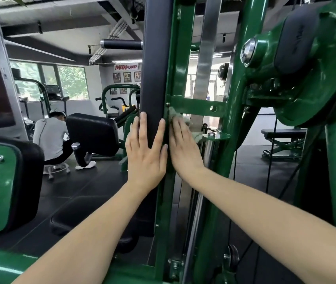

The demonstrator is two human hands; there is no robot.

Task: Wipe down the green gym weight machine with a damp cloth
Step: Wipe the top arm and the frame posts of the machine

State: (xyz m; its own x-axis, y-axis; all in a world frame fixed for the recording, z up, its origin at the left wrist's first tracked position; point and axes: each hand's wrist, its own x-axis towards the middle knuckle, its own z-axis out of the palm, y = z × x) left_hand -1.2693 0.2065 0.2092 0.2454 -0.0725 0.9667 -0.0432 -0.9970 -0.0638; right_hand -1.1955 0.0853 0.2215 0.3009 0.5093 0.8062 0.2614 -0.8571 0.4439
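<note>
The green weight machine [183, 64] fills the middle and right of the head view, with a tall black padded upright [154, 68] fixed to its green frame post. My left hand [145, 152] lies flat on the lower part of that black pad, fingers spread and pointing up. My right hand [183, 144] presses a pale cloth [175, 115] against the green frame just right of the pad, below a green crossbar [195, 106]. Only the cloth's edges show above and beside my fingers.
A large green pivot housing with a bolt [249, 51] bulks at the upper right. A green-backed black pad [9, 181] stands at the left. A person in a grey top [50, 138] crouches on the black floor behind, beside a black seat [93, 134]. A bench [284, 140] sits far right.
</note>
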